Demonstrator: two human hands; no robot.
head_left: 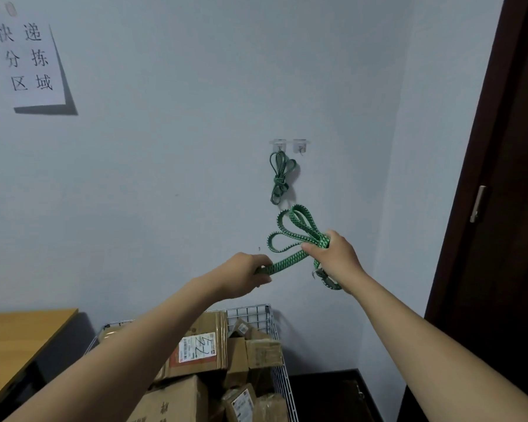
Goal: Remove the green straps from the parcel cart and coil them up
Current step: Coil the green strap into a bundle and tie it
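A green strap [293, 229] is folded into several loops in front of the wall, above the cart. My right hand [333, 254] grips the gathered loops, and a short tail with a metal hook hangs below it. My left hand [250, 272] pinches the strap's free end, which runs taut across to my right hand. A second green strap [279, 176], coiled and knotted, hangs from the left of two wall hooks [277, 144]. The wire parcel cart [269, 318] stands below, full of cardboard parcels.
An empty wall hook [301, 146] sits right of the hung strap. A wooden table [19, 333] is at the lower left. A dark door [500, 208] with a metal handle stands at the right. A paper sign [25, 62] is taped to the wall.
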